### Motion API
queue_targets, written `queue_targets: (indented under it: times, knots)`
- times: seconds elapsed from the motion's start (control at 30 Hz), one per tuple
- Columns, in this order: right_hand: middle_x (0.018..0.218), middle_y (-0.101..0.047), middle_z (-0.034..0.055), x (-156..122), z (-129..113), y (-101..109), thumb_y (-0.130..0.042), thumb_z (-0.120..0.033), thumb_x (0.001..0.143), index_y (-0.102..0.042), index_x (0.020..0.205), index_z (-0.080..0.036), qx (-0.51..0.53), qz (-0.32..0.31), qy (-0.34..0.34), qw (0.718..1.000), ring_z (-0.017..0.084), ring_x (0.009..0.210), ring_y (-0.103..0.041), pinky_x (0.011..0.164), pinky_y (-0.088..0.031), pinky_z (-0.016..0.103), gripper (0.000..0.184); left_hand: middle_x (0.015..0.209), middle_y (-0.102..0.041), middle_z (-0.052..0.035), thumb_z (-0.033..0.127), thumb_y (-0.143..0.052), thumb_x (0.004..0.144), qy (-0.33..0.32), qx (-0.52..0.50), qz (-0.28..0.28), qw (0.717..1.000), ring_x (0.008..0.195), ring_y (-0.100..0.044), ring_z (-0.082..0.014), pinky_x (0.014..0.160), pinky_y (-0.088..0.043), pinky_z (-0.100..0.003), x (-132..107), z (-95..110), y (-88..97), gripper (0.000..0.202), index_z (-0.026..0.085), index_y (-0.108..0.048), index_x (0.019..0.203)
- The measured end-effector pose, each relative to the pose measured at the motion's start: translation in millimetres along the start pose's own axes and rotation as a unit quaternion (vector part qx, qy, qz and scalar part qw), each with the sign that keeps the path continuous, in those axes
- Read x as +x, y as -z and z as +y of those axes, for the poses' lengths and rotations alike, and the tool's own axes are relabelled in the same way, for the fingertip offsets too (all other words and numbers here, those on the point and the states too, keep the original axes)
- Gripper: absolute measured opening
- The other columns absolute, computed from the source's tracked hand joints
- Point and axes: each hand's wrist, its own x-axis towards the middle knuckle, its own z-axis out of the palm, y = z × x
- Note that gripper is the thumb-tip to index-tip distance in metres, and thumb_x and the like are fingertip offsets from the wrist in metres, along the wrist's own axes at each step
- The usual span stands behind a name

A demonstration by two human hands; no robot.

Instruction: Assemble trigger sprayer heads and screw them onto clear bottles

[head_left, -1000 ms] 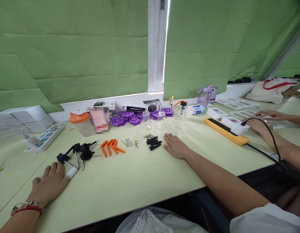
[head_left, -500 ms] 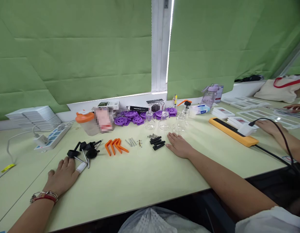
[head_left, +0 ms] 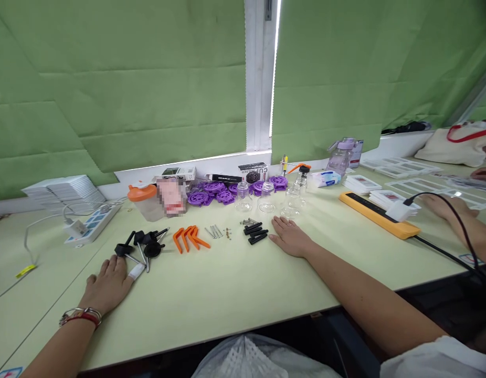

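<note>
My left hand [head_left: 110, 283] lies flat on the table, its fingertips beside several black plastic parts with metal rods [head_left: 148, 247]; white tape wraps its thumb. My right hand [head_left: 291, 236] also rests flat, fingers stretched, just right of several black tubular pieces [head_left: 255, 232]. Between the hands run small groups: bent orange levers [head_left: 191, 239], metal pins [head_left: 214, 231], tiny brass-coloured pieces [head_left: 228, 233] and springs [head_left: 248, 222]. Behind them stand clear bottle-shaped pieces [head_left: 266, 199], and purple plastic parts [head_left: 213, 193] lie in a heap. Neither hand holds anything.
An orange-lidded cup [head_left: 144, 202] stands at the back left near a white power strip [head_left: 94, 224]. At right are an orange power strip [head_left: 377, 215], a tissue pack [head_left: 327, 179] and a purple bottle [head_left: 340, 157]. Another person's arm [head_left: 455, 218] rests at far right.
The view has shifted slightly, so things on the left appear a little further right. Both of my hands stay flat in place on the table.
</note>
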Motion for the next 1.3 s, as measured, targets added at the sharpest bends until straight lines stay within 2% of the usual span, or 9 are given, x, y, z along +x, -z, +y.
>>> queue_targets:
  times: [0.5, 0.8, 0.97, 1.13, 1.3]
  knots:
    - [0.151, -0.014, 0.0086, 1.7, 1.5, -4.1, -0.006, -0.066, 0.084, -0.018, 0.145, -0.013, 0.002, -0.002, -0.001, 1.0, 0.026, 0.139, -0.01, 0.112, -0.011, 0.043, 0.081, 0.147, -0.022, -0.0203, 0.038, -0.026, 0.079, 0.003, 0.003, -0.011, 1.0, 0.135, -0.019, -0.0336, 0.099, -0.025, -0.053, -8.4, 7.3, 10.1, 0.069, 0.001, -0.031, 0.137]
    - [0.151, -0.016, 0.0079, -0.9, -2.6, 0.0, -0.005, -0.066, 0.083, -0.02, 0.144, -0.014, 0.003, -0.002, -0.006, 1.0, 0.026, 0.139, -0.011, 0.112, -0.012, 0.042, 0.082, 0.148, -0.022, -0.0198, 0.038, -0.027, 0.079, 0.006, -0.017, -0.002, 1.0, 0.135, -0.018, -0.0339, 0.1, -0.023, -0.054, -7.0, 4.5, 5.9, 0.069, 0.002, -0.029, 0.139]
    - [0.15, -0.017, 0.008, -1.7, -3.8, 1.2, -0.005, -0.066, 0.083, -0.022, 0.144, -0.013, 0.002, -0.005, -0.008, 1.0, 0.026, 0.138, -0.011, 0.112, -0.012, 0.043, 0.082, 0.147, -0.022, -0.02, 0.034, -0.029, 0.079, 0.014, -0.017, -0.009, 1.0, 0.135, -0.019, -0.032, 0.102, -0.022, -0.051, -10.7, 6.6, 8.5, 0.068, 0.001, -0.028, 0.139]
    - [0.15, -0.018, 0.0086, -0.1, -2.5, -1.6, -0.006, -0.066, 0.083, -0.022, 0.144, -0.013, 0.005, 0.004, -0.006, 1.0, 0.026, 0.138, -0.012, 0.112, -0.013, 0.043, 0.082, 0.146, -0.024, -0.0222, 0.033, -0.03, 0.079, 0.01, -0.01, -0.003, 1.0, 0.134, -0.022, -0.0332, 0.101, -0.025, -0.052, -26.6, 15.3, 10.8, 0.067, -0.001, -0.029, 0.138]
    - [0.15, -0.017, 0.0079, 1.5, -1.0, -4.3, -0.007, -0.066, 0.083, -0.021, 0.144, -0.012, 0.004, 0.007, -0.004, 1.0, 0.026, 0.138, -0.012, 0.112, -0.013, 0.042, 0.082, 0.147, -0.022, -0.0207, 0.037, -0.028, 0.081, -0.017, 0.024, -0.014, 0.999, 0.136, -0.02, -0.0318, 0.104, -0.023, -0.049, -58.9, 29.0, 12.9, 0.069, -0.001, -0.027, 0.139]
